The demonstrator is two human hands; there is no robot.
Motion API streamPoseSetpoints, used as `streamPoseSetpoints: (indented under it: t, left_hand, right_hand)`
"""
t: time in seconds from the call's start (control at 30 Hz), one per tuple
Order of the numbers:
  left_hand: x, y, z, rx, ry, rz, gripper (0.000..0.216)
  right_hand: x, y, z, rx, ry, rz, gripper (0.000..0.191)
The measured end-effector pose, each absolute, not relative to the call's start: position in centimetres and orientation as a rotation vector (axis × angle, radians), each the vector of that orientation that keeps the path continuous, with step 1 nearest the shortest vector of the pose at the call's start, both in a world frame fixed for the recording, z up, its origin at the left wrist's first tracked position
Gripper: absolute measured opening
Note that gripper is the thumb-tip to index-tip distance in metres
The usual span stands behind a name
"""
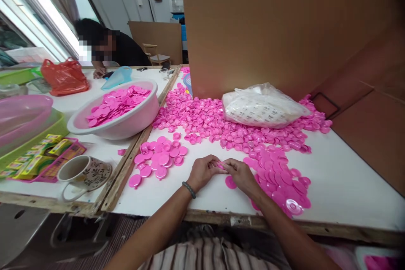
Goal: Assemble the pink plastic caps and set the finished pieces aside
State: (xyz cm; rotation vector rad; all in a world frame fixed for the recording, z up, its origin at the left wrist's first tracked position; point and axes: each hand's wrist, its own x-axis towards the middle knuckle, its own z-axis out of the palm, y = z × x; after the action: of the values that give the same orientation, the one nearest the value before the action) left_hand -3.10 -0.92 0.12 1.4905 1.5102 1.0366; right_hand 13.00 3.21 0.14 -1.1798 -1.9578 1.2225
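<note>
Near the table's front edge, my left hand [204, 171] and my right hand [239, 174] meet, their fingers closed together on a small pink plastic piece [220, 166]. The fingers cover most of that piece. Below them a flat pink disc [231, 182] lies on the white tabletop, close to my right hand. A heap of overlapping pink discs [274, 177] spreads to the right of my right hand. Left of my left hand is a looser group of round pink pieces [160, 158], some with small tabs. Behind both hands stretches a big pile of pink cup-shaped pieces [202, 114].
A white plastic bag [264, 107] rests on the pile against a tall cardboard box [253, 29]. On the left table are a basin [117, 128] of pink discs, a patterned mug [98, 173], a basket of small boxes [50, 158] and a red bag [65, 76]. Another person [126, 50] leans over the far end.
</note>
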Motion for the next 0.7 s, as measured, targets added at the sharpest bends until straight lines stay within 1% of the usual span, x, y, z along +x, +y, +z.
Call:
streamPoseSetpoints:
  t: [0.1, 0.17, 0.3, 0.4, 0.53, 0.57, 0.67, 0.7]
  left_hand:
    - [-3.0, -0.7, 0.2, 1.438, 1.577, 1.015, 0.029]
    - [-2.9, -0.5, 0.3, 1.412, 1.613, 1.001, 0.029]
    - [-3.0, -0.2, 0.8, 1.261, 1.682, 0.924, 0.032]
    - [-3.4, 0.3, 1.5, 1.171, 1.750, 0.781, 0.035]
    - [-4.0, 1.5, 2.8, 1.247, 1.830, 0.504, 0.034]
    - [-4.2, 1.8, 3.0, 1.270, 1.839, 0.449, 0.034]
    - [-4.2, 2.5, 3.4, 1.295, 1.801, 0.368, 0.030]
    - [-4.2, 2.7, 3.4, 1.286, 1.782, 0.359, 0.028]
  right_hand:
    - [13.0, 3.2, 0.2, -1.150, -1.965, 1.202, 0.024]
    - [13.0, 3.2, 0.3, -1.170, -1.973, 1.163, 0.027]
    - [13.3, 3.4, 0.4, -1.099, -2.075, 1.006, 0.030]
    - [13.5, 3.5, 0.4, -0.957, -2.258, 0.842, 0.032]
    - [13.6, 3.6, 0.3, -0.884, -2.422, 0.602, 0.029]
    - [13.5, 3.6, 0.3, -0.882, -2.427, 0.562, 0.030]
    - [13.3, 3.5, 0.5, -0.849, -2.421, 0.526, 0.040]
    - [13.2, 3.5, 0.5, -0.839, -2.416, 0.542, 0.041]
